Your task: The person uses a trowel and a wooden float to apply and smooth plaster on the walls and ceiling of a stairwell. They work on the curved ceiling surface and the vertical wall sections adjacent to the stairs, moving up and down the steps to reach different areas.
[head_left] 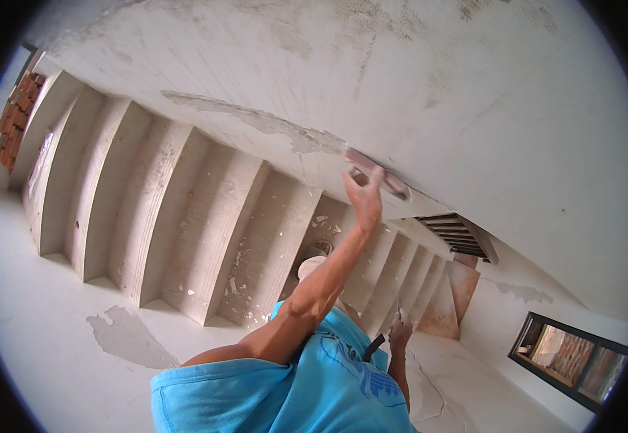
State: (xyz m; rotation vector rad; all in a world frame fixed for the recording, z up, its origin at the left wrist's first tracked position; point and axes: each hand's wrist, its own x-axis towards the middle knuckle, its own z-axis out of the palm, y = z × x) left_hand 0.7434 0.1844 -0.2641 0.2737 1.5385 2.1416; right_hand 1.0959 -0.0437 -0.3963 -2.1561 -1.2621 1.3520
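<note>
Nearest, the person's blue shirt [256,397], with a printed motif on its front. The right hand [400,330], to the right of the shirt, is closed on a slim tool [399,315], whose kind is too small to tell; a black strip [374,348] lies just beside, between hand and shirt. The left hand [364,193], on an outstretched bare arm, has its fingers bent round the back of a long reddish float [392,184]. The float lies along the pale wall [444,108], near its lower edge above the steps [209,209]. From the float's left end, a ragged grey patch [256,119] runs along the wall. White flakes [233,285] are strewn over the middle steps. A second grey patch [130,338] marks the opposite wall. Farther off: a dark slatted grille [452,232], a black-framed window [568,359] at right, and stacked red bricks [19,115] at the stair's far left end.
</note>
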